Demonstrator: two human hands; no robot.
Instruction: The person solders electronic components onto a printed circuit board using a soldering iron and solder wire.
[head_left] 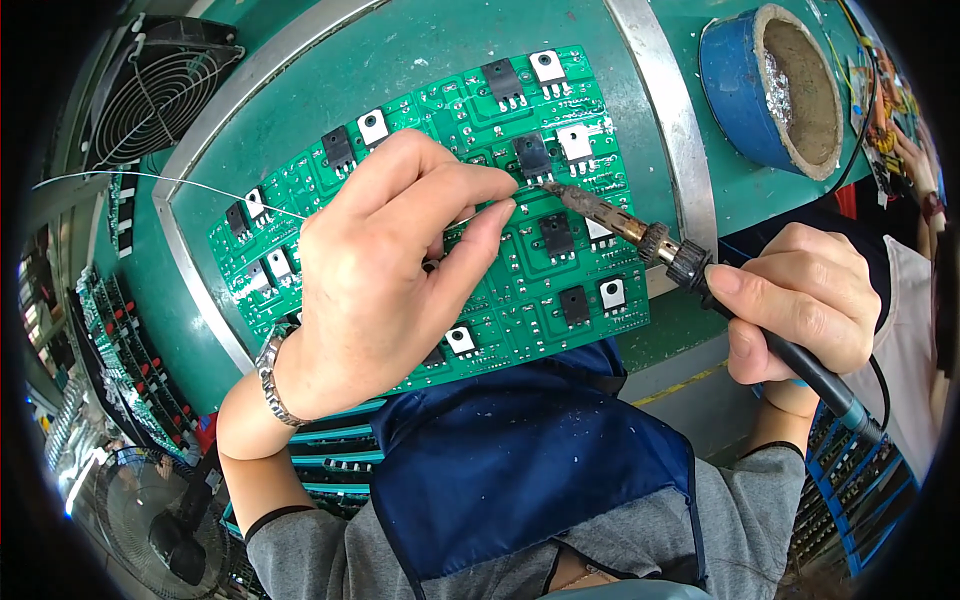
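Note:
A large green circuit board (510, 300) lies on the green bench, carrying several black and white three-legged components. My left hand (390, 250) is over its middle, thumb and forefinger pinched on a thin solder wire (215, 186) that trails away to the left. In my right hand (800, 300) is a soldering iron (680, 260), gripped by its black handle. The iron's dark tip points left and meets the board just below the legs of a black component (533, 155). My left fingertips are close beside that tip.
A blue round pot (740, 90) with a thick rim and silvery bits inside stands at the back right. Metal strips (672, 110) frame the board. A black fan (160, 95) is at the far left, with racked boards (135, 360) below it. Another person's hand (912, 160) shows at the far right.

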